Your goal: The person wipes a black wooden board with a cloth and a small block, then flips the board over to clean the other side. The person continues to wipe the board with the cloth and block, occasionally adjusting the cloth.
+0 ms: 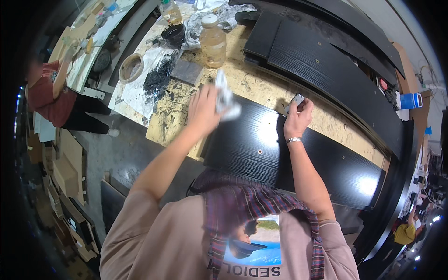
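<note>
A long black wood-grain board (261,140) with small holes lies across the worktable in front of me. Over its left end is my left hand (204,109), closed on a white rag (225,99) with grey stains; both are smeared by motion. Near the board's far edge, my right hand (298,117) pinches a small greyish-white object (297,99) between thumb and fingers, its kind unclear. Just beyond the rag stands a clear jar of yellowish liquid (213,44) with a white lid. A flat dark grey block (186,72) lies to the jar's left.
Black scraps (160,77) and a roll of tape (131,68) lie on the table's left side. A black cup (173,36) and a bottle (170,11) stand behind. More black boards (322,60) are stacked at far right. Another person (58,95) stands at left.
</note>
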A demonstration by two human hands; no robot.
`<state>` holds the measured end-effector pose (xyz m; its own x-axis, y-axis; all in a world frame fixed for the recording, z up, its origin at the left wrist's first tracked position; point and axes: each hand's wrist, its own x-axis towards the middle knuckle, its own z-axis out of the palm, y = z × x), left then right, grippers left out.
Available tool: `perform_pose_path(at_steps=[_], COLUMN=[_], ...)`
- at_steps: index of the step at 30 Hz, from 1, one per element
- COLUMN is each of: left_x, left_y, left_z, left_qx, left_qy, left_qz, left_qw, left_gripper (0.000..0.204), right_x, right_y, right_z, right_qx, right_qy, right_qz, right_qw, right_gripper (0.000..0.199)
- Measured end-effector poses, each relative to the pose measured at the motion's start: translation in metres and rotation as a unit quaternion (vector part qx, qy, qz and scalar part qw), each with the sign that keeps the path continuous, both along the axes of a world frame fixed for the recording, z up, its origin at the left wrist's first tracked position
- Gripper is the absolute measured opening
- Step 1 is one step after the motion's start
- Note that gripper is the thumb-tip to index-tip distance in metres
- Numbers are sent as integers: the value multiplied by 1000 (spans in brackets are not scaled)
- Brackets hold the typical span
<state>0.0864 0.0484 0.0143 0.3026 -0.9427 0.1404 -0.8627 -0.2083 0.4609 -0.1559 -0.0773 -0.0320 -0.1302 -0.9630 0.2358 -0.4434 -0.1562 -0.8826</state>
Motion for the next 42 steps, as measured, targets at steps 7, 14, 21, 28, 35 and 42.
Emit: perform_pose_path(at_steps=[7,14,21,28,35,42], left_x=[-10,-74,-33,-28,-79,-62], left_y=[82,80,50,55,42,72], left_z=[-17,-8,-7,-7,0,-1], left_qx=[-42,-26,-44,-39,-121,-93], left_qy=[-55,-86,-132,-69,-25,-47], left_qz=[28,-218,-71,-23,-111,-107], left_qw=[997,972,988,997,986,989], left_gripper=[48,34,31,34,28,33], right_x=[1,6,2,7,-1,-28], right_y=[-1,5,0,-4,-9,-10], right_z=[3,9,3,2,-3,-4], right_qx=[20,17,6,-8,12,48], right_qy=[-4,-37,8,-21,-60,-181], right_qz=[-2,-11,1,-2,18,55], right_qw=[1000,999,1000,1000,998,981], right_gripper=[33,31,33,32,33,27])
